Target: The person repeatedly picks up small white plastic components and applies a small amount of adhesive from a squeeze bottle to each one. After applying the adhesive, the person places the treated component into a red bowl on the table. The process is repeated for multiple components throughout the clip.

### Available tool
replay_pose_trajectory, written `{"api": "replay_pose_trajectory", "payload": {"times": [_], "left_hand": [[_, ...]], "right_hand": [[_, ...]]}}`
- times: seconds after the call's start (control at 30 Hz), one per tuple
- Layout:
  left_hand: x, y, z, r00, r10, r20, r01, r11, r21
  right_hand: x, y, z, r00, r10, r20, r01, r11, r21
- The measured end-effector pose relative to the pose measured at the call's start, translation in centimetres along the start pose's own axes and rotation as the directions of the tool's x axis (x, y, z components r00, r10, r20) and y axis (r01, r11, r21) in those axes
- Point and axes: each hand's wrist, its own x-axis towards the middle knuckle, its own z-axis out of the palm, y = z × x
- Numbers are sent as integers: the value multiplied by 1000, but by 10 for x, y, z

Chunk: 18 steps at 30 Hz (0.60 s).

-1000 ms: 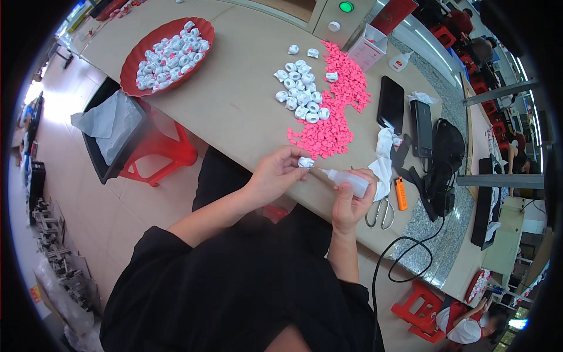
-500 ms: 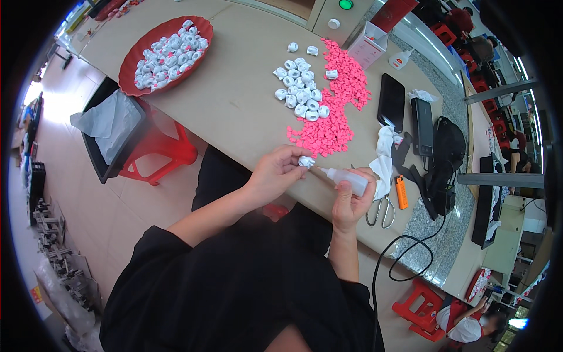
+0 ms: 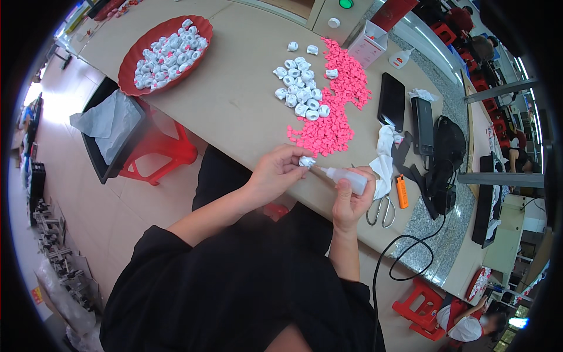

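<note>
Between the thumb and fingers of my left hand [image 3: 274, 174] is a small white figure piece [image 3: 306, 161], held over the table's near edge. My right hand [image 3: 353, 198] grips a translucent squeeze bottle [image 3: 347, 179] lying nearly level. Its thin nozzle points left and reaches the white piece; whether the tip touches it is too small to tell. Just beyond my hands spreads a heap of small pink pieces [image 3: 325, 134]. A cluster of similar white pieces [image 3: 301, 88], several showing round holes, lies farther back beside the pink ones.
A red scalloped bowl [image 3: 126, 73] of white pieces with pink bits stands far left. Right of my hands lie scissors [image 3: 387, 212], an orange lighter [image 3: 402, 192], crumpled tissue [image 3: 382, 170], a black phone [image 3: 391, 102] and a black cable [image 3: 417, 239]. A lined black bin [image 3: 104, 170] sits lower left.
</note>
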Motion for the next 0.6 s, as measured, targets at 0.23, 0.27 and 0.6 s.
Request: {"api": "replay_pose_trajectory", "payload": {"times": [0.23, 0.27, 0.6], "left_hand": [[0, 1, 0, 1000, -14, -17, 14, 1000, -18], [0, 1, 0, 1000, -15, -18, 15, 1000, -19], [0, 2, 0, 1000, -16, -10, 15, 999, -35]], "right_hand": [[1, -3, 0, 1000, 27, 3, -27, 1000, 6], [1, -3, 0, 1000, 14, 10, -14, 1000, 1], [1, -3, 1, 1000, 14, -10, -13, 1000, 19]]}}
